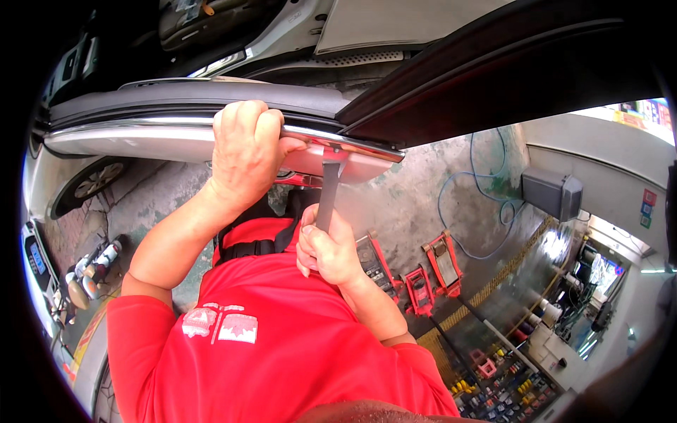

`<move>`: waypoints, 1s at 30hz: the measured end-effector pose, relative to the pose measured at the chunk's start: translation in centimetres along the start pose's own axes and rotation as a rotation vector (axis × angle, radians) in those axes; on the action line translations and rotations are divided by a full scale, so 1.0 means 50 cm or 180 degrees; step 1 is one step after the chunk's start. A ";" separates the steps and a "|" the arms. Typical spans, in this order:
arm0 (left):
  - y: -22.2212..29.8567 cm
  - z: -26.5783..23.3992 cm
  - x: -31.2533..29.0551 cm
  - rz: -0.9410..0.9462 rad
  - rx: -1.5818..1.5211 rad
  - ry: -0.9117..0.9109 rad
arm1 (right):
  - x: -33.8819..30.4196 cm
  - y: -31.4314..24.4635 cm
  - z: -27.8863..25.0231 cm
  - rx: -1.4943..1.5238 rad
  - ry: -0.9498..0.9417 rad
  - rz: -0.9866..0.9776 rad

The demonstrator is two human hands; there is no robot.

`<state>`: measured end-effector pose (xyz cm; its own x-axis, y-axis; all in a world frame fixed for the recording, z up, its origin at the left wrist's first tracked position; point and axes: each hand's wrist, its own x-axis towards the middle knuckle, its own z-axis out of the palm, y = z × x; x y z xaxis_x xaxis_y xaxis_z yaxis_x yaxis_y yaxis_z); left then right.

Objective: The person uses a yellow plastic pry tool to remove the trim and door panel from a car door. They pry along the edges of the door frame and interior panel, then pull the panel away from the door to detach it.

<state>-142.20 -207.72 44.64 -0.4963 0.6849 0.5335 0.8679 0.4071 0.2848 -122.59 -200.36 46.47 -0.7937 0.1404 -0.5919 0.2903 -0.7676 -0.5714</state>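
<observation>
My left hand (pixel 245 155) is closed over the top edge of a silver car door (pixel 134 144), its fingers hooked over the bright chrome strip (pixel 360 146) along the window line. The thumb lies along that strip, pointing right. Lower down and to the right, my right hand (pixel 330 248) is wrapped round a flat dark-grey bar (pixel 328 194), like a pry tool. The bar's upper end meets the door just under the chrome strip, near the strip's right end. Its lower end is hidden inside my fist.
The dark window frame (pixel 486 77) rises to the upper right. Red floor jacks (pixel 444 264) stand right of my body, with a blue hose (pixel 441 211) on the floor behind. A grey box (pixel 550 194) is on the right wall. At the left are a car wheel (pixel 95 180) and parked scooters.
</observation>
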 end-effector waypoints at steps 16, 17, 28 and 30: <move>-0.002 -0.002 -0.007 -0.0039 -0.0090 0.0083 | -0.023 -0.004 -0.049 0.1234 -0.0805 0.0256; -0.003 -0.002 -0.007 -0.0053 -0.0126 0.0062 | -0.026 -0.002 -0.051 0.1254 -0.0809 0.0206; -0.009 -0.016 -0.013 0.0016 -0.0477 -0.0035 | -0.044 0.008 -0.044 0.0873 -0.0456 0.0104; -0.009 -0.018 -0.013 0.0002 -0.0539 -0.0074 | -0.042 0.016 -0.035 0.0769 -0.0344 0.0029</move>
<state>-142.24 -208.92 44.86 -0.4944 0.6998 0.5156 0.8585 0.3002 0.4157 -119.73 -200.19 46.25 -0.8480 0.0752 -0.5246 0.1718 -0.8974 -0.4063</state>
